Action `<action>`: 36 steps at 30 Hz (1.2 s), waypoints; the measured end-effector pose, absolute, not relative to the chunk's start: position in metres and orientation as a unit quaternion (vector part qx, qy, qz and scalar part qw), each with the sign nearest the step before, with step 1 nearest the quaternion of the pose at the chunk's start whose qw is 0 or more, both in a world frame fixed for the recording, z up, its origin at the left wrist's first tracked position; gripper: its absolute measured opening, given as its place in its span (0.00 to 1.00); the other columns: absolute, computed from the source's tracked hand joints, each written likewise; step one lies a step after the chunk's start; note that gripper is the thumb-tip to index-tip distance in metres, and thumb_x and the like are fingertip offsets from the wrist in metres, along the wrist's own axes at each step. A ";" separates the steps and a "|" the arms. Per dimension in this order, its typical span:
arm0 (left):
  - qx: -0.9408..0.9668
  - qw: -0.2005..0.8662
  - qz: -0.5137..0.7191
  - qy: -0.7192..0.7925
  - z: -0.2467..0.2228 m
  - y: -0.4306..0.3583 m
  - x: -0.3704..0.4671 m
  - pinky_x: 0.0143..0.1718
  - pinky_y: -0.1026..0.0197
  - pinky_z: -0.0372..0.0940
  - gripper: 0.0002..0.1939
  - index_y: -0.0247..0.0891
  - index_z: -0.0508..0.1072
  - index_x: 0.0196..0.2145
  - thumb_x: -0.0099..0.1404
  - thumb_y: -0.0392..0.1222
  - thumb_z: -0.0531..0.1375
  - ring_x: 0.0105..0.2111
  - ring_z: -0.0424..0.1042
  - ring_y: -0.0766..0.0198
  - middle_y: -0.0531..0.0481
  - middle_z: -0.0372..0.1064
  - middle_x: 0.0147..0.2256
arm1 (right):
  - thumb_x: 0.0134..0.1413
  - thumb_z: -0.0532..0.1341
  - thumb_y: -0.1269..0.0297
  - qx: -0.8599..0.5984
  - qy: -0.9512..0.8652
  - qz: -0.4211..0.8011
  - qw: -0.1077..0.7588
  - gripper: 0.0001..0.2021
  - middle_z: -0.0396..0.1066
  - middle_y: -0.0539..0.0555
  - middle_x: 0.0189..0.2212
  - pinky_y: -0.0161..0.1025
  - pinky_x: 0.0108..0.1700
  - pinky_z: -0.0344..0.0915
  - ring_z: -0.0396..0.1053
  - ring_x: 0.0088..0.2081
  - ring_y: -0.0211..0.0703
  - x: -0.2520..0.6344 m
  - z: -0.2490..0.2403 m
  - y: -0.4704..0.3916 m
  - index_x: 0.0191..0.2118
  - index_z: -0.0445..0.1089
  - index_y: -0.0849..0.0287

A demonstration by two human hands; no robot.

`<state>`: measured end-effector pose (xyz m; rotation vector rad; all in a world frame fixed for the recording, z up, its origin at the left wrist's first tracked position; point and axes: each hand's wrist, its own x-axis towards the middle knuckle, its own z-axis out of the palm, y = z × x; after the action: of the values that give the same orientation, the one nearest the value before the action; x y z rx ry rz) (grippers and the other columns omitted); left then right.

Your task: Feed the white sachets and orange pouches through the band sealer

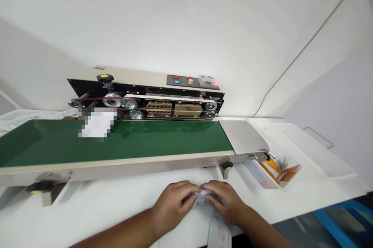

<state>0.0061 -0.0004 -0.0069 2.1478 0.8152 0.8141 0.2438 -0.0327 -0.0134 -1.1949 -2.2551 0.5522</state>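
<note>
Fingers of your left hand (175, 204) and right hand (226, 202) are clamped on a white packet (200, 203), directly between them above the counter (116, 197); neither is nearer. Its long axis is unclear; a second packet (219, 233) runs near-to-far beside your right wrist.

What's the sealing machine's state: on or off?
Machine looks on: red light glows on its control panel; whether the belt runs, cannot tell.

Soft, bright light, faint reflections on the green belt (163, 143), one pixelated patch.
</note>
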 end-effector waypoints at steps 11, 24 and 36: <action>0.797 0.385 0.317 0.341 0.004 -0.004 0.005 0.30 0.65 0.62 0.03 0.39 0.71 0.37 0.68 0.37 0.57 0.27 0.67 0.65 0.53 0.69 0.29 | 0.61 0.63 0.61 -0.465 -0.815 0.310 0.154 0.05 0.77 0.49 0.32 0.35 0.36 0.65 0.73 0.34 0.42 0.259 0.074 -0.033 0.41 0.76 0.53; 0.811 0.365 0.318 0.329 0.003 -0.004 0.005 0.32 0.64 0.63 0.03 0.40 0.71 0.38 0.67 0.38 0.57 0.28 0.68 0.64 0.52 0.70 0.31 | 0.54 0.66 0.63 -0.480 -0.435 0.478 0.593 0.25 0.74 0.50 0.25 0.33 0.25 0.66 0.67 0.21 0.36 0.265 0.119 0.039 0.58 0.68 0.60; 0.817 0.362 0.327 0.307 0.004 -0.005 0.005 0.29 0.66 0.61 0.04 0.40 0.71 0.36 0.67 0.35 0.56 0.26 0.67 0.66 0.53 0.69 0.29 | 0.55 0.63 0.71 -0.519 -0.413 0.480 0.574 0.27 0.77 0.52 0.24 0.34 0.29 0.75 0.76 0.24 0.40 0.263 0.125 0.084 0.61 0.65 0.63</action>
<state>0.0054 -0.0051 0.0044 2.1038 0.7902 0.8429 0.2627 0.0844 0.1251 -1.2174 -0.9676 1.1260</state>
